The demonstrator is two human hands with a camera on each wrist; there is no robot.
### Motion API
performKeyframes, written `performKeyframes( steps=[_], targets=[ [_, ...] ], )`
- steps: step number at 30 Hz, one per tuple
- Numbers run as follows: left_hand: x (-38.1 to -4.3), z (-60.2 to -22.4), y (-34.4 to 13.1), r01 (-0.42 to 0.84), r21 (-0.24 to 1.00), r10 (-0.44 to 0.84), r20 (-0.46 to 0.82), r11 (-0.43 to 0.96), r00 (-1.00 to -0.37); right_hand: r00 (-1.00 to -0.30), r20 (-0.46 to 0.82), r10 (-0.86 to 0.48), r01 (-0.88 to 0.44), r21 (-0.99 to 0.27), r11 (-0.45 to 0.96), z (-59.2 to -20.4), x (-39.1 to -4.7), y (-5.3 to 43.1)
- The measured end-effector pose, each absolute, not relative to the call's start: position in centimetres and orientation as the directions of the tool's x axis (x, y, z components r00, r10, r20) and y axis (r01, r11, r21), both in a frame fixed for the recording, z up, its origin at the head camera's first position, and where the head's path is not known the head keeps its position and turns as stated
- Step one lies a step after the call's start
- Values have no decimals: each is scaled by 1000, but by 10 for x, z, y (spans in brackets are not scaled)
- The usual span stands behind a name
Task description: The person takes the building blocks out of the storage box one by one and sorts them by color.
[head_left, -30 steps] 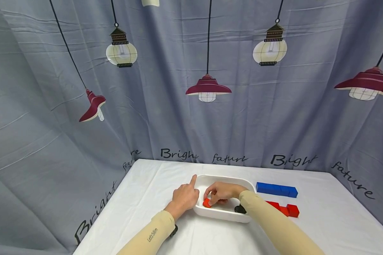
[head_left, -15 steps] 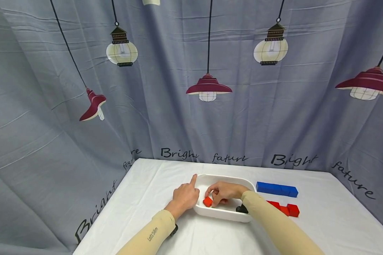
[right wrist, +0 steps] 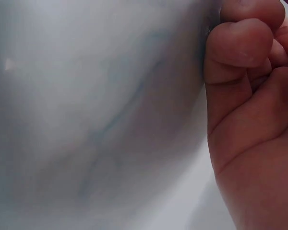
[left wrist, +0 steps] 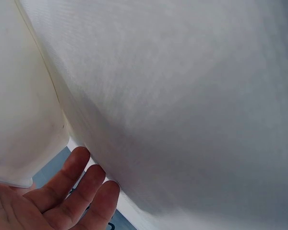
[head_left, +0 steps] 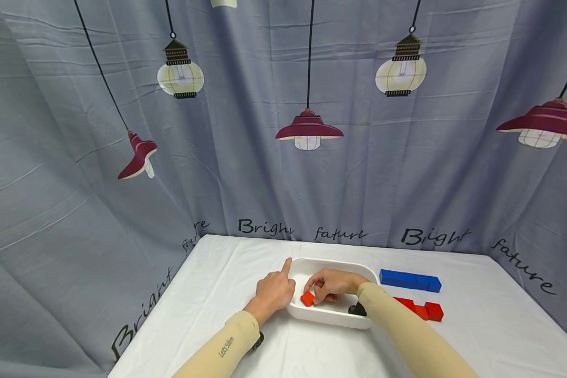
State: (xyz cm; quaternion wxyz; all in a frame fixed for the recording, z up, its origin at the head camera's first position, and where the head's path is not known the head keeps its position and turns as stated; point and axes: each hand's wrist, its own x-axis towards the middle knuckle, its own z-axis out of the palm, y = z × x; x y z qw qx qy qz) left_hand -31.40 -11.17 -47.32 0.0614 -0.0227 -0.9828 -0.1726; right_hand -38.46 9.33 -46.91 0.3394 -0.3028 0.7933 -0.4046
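Observation:
A white rectangular tray (head_left: 328, 317) stands on the white-covered table. Over its left rim lies my left hand (head_left: 273, 293), index finger extended along the edge; the left wrist view shows three loosely bent fingers (left wrist: 81, 175) beside the tray's outer wall. Inside the tray, my right hand (head_left: 329, 283) reaches down and pinches a small red block (head_left: 307, 298) between index finger and thumb near the left end. In the right wrist view the curled fingers (right wrist: 237, 45) appear close to a pale surface, with the block hidden.
Right of the tray, a row of blue blocks (head_left: 408, 280) lies near its far corner. Several red blocks (head_left: 420, 312) sit in front of that row, partly behind the right sleeve (head_left: 397, 328). A grey printed curtain (head_left: 245, 173) hangs behind the table.
The red block has turned slightly and shifted a little to the right with the right hand's fingers. The left hand keeps its place at the tray's rim.

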Motion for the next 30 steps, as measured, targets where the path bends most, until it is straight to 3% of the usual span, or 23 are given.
performKeyframes(
  steps=[15,30],
  targets=[
    [-315,-473,-110,48,347,13,104,937,-994,-602,-266,-753,-219,-852,476,-464,-384,97],
    [-313,-473,-110,50,341,15,105,939,-994,-608,-235,-759,-279,-832,480,-432,-385,108]
  ],
)
